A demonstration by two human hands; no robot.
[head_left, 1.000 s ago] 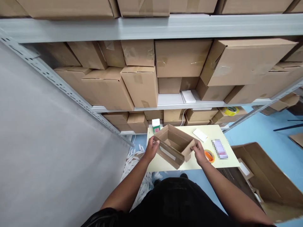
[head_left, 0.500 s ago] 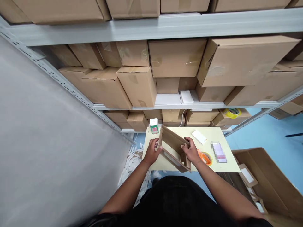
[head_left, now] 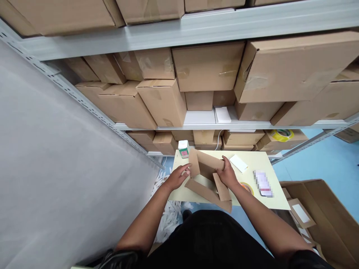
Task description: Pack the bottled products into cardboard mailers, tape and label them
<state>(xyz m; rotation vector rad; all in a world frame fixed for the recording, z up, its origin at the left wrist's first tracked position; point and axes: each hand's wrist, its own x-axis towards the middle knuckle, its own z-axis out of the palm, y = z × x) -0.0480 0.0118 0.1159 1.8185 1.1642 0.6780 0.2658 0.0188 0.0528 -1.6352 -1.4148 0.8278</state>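
Note:
A small brown cardboard box [head_left: 207,158] is tilted above the cream table [head_left: 270,183], its flaps spread and its inside bare to the tabletop beyond. My right hand [head_left: 228,175] grips its right side, thumb inside the opening. At the left flap, my left hand [head_left: 177,177] has its fingers stretched out and apart, the fingertips at the cardboard's edge. Behind the box stands a small white and green box [head_left: 183,148]. An orange and yellow tape roll [head_left: 248,188] lies partly hidden behind my right wrist.
On the table's right lie a flat white box [head_left: 238,163] and a blurred-out phone-like item [head_left: 263,183]. A large open carton [head_left: 331,213] stands at the right. Shelves [head_left: 196,125] full of cartons rise ahead, a yellow tape roll [head_left: 282,135] among them. White scraps [head_left: 168,220] cover the floor.
The flaps at the box's ends have swung out and the box has turned more open toward me. My left hand has loosened from its side and drawn slightly left.

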